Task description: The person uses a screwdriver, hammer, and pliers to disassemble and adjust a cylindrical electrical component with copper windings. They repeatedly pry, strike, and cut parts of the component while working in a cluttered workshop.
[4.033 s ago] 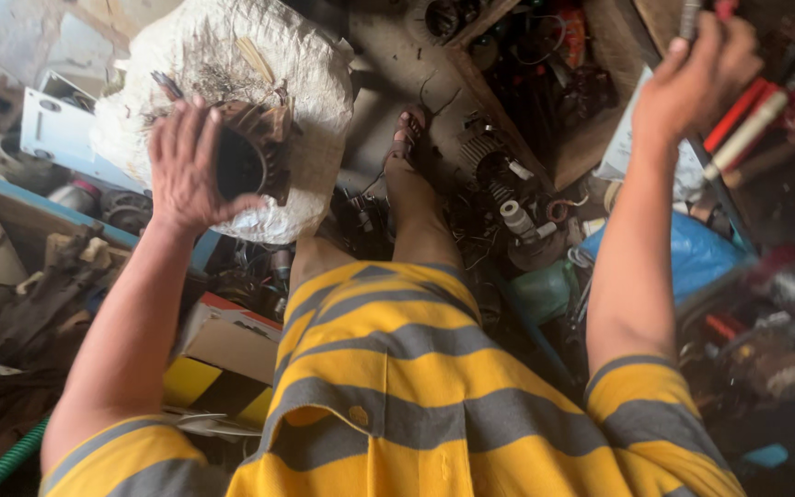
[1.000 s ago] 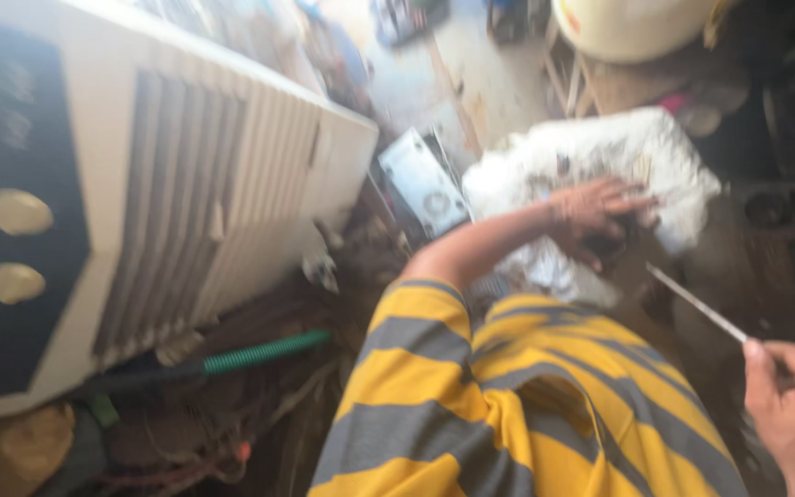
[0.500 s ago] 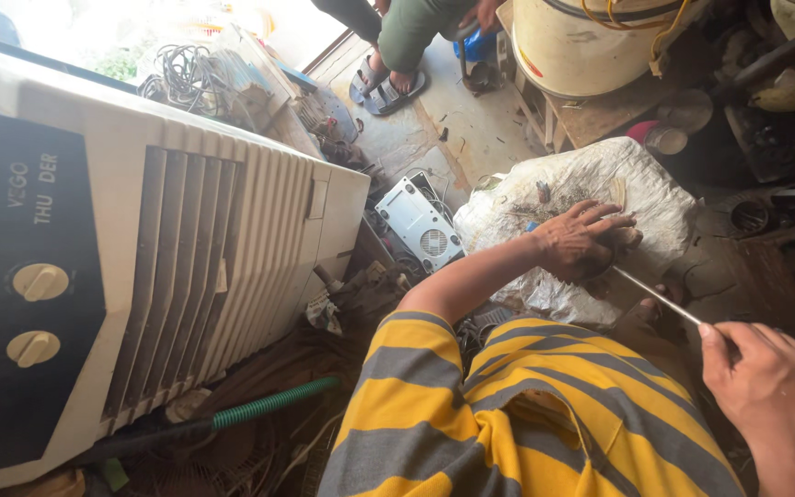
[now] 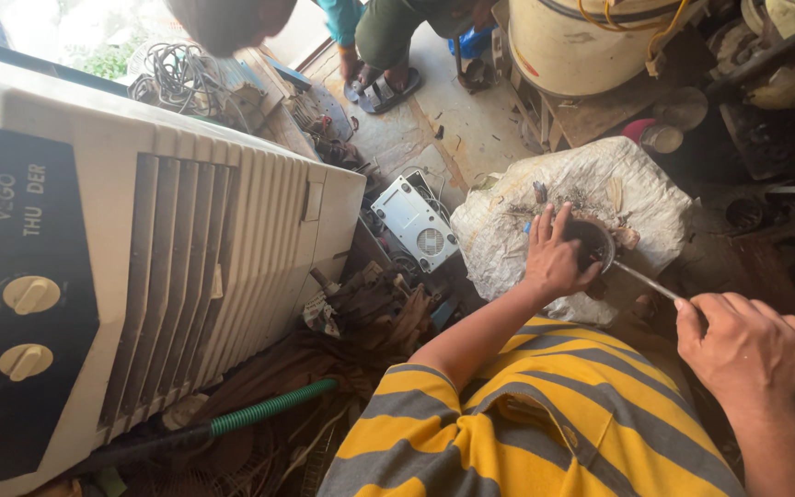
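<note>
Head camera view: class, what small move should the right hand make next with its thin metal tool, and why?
Probably ease the thin metal tool deeper into the round dark part: the left hand steadies that part on the white sack, and the right hand has the tip at its rim.

Landmark: I take the white air cooler (image 4: 167, 230) as my reference.
Label panel: on the cooler's near left face I see a black control panel (image 4: 20, 304), tall and rectangular, with pale lettering above two cream round knobs.
Package: right of the cooler, past the clutter, I see a white woven sack (image 4: 591, 189), lumpy and soiled.
Screens: I see none.
</note>
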The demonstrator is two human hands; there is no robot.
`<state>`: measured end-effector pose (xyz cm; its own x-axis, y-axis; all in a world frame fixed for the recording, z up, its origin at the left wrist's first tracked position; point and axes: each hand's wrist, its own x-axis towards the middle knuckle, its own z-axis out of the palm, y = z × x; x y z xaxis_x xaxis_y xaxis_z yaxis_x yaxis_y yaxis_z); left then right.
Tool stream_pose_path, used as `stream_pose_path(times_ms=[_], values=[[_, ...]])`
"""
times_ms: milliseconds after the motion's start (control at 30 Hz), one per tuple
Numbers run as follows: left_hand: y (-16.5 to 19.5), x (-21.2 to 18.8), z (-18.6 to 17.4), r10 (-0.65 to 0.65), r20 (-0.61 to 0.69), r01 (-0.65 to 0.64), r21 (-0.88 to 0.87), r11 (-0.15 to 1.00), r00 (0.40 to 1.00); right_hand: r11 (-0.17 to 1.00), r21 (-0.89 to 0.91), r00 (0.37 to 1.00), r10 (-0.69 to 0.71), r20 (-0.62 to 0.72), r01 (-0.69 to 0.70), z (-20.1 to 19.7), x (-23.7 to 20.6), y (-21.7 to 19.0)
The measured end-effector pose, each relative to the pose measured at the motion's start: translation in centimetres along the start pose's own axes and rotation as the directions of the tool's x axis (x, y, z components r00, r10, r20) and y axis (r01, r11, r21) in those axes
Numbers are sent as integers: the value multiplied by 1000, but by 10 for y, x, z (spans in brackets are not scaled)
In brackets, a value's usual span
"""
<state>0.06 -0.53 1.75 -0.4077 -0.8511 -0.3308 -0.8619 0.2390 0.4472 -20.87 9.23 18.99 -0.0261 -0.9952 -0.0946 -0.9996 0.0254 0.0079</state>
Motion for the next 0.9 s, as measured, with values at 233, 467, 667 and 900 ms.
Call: stream_pose_path(times_ms=[233, 467, 667, 900], values=[[-4, 10, 27, 86, -105, -92, -56, 994, 991, 997, -11, 994, -83, -73, 82, -17, 7, 0], [-17, 10, 43, 88, -137, -109, -152, 982, 987, 992, 69, 993, -96, -68, 101, 9, 0, 7], [-26, 9, 40, 136, -56, -144, -162, 976, 989, 980, 167, 994, -102, -30, 106, 31, 1, 13], [-33, 1, 38, 165, -104, -187, -268, 945, 981, 947, 321, 999, -1, -47, 16, 39, -12, 12]])
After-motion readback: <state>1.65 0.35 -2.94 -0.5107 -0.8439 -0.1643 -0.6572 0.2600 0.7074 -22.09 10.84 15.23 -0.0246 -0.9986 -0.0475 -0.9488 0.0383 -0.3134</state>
